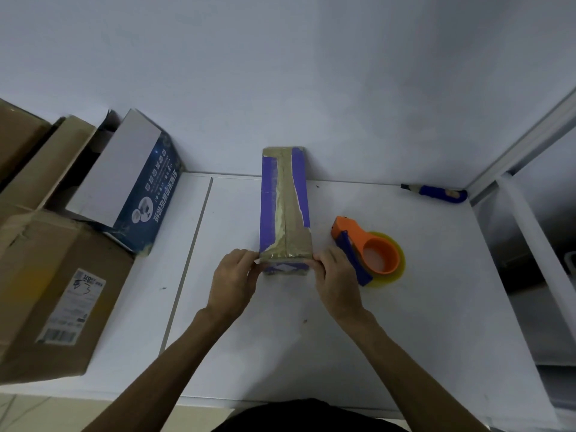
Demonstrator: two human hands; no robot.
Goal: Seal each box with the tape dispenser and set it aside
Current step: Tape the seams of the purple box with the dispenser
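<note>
**Two hands close on the taped box**

Both hands meet at the near end of the purple box [285, 210], which lies lengthwise in the middle of the white table [405, 322], its far end pointing away from me. From my remote seat I read the left hand [232, 282] as pinching the near left corner, fingers curled onto it. The right hand [336, 275] does the same at the near right corner. Neither holds anything else.

A wide strip of brown tape runs along the top seam and folds over the near edge. I judge the grip serves to press that tape end down, or to ready the box for lifting aside.

The tape dispenser [364, 247], orange with a blue handle and a yellowish roll, lies on the table just beside the right hand, within easy reach for the next box. A blue utility knife [436, 193] rests well apart at the table's back right.

On the left, a dark blue carton [140, 194] stands open, printed with white Chinese characters I cannot read from here. The brown carton [56, 291] nearer me carries a barcode label, its print too small to make out.
</note>
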